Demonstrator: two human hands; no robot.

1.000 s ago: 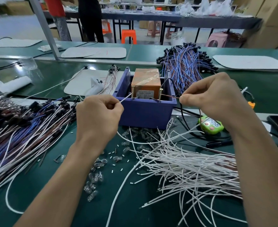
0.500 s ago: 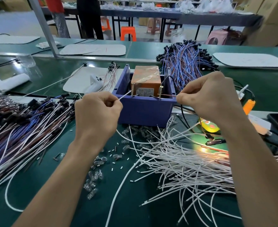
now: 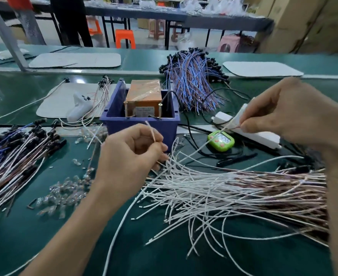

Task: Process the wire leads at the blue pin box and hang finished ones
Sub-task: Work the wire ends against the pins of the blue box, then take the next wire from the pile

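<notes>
Dozens of white leads sprawl over the desk in front of the blue pin box. The left hand pinches a lead tip in its fingers, upright just before the box wall. The right hand pinches another white end well right of the pins. The step in hand is probably presenting the ends, and next both must be carried onto the pins.

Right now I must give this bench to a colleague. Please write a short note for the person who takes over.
Left hand: pinches a white lead end, in front of the blue pin box.
Right hand: pinches a second lead end, right of the box.
Neither end touches the two pins.
Done: cannot tell from here.
To do: the large pile of loose leads on the table; no hanging place in view.
</notes>
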